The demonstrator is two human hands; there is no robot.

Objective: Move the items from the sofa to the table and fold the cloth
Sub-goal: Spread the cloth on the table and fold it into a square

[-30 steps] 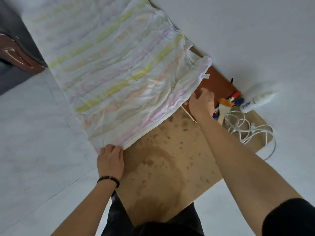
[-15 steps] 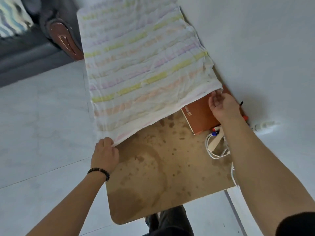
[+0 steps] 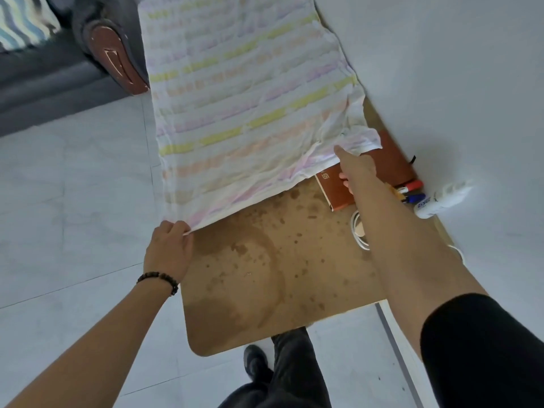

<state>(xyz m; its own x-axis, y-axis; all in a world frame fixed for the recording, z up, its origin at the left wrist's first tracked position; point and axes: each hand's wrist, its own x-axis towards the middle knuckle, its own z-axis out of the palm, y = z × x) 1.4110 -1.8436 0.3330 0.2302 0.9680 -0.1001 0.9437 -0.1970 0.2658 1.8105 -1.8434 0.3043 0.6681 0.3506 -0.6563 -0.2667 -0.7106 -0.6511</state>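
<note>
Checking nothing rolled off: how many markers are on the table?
2. A red marker and a blue marker lie side by side at the table's right edge, beside the book. The right arm may hide more.

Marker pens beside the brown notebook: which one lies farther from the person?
The red-capped marker pen; the blue-capped marker pen lies nearer the person, next to the white bottle.

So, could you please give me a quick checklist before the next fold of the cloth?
1. Left hand grip on near corner of the pastel-striped white cloth: ok.
2. Right hand grip on other near corner: not ok, fingers open.
3. Cloth flat: not ok, bunched at right corner.
4. Cloth clear of the brown notebook: not ok, overlaps it.
5. Stained wooden table bare in front: ok.
</note>
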